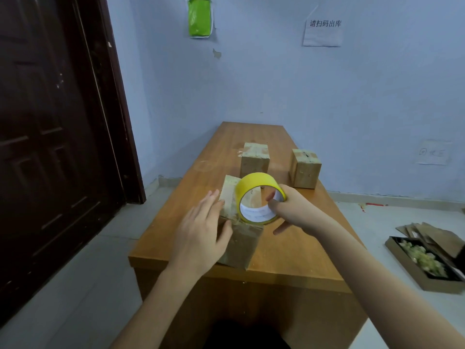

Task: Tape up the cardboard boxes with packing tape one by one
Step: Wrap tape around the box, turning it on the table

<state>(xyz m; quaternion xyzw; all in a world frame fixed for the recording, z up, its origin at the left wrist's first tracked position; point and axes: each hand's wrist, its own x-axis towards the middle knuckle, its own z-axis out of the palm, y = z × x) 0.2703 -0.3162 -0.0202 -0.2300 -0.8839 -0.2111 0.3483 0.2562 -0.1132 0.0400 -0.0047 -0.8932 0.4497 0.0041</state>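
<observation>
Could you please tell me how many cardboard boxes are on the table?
3: a near box under the hands, a middle box behind it, and a right box at the table's right edge.

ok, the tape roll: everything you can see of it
The tape roll is a wide ring of yellow packing tape on a white inner core with faint print. It stands on edge, its open centre facing the camera, over the top of the nearest cardboard box, apparently resting on it. The right hand grips its right side, with a finger hooked inside the core. A strip of tape seems to run from it along the box top. The left hand lies on the box, not touching the roll.
</observation>
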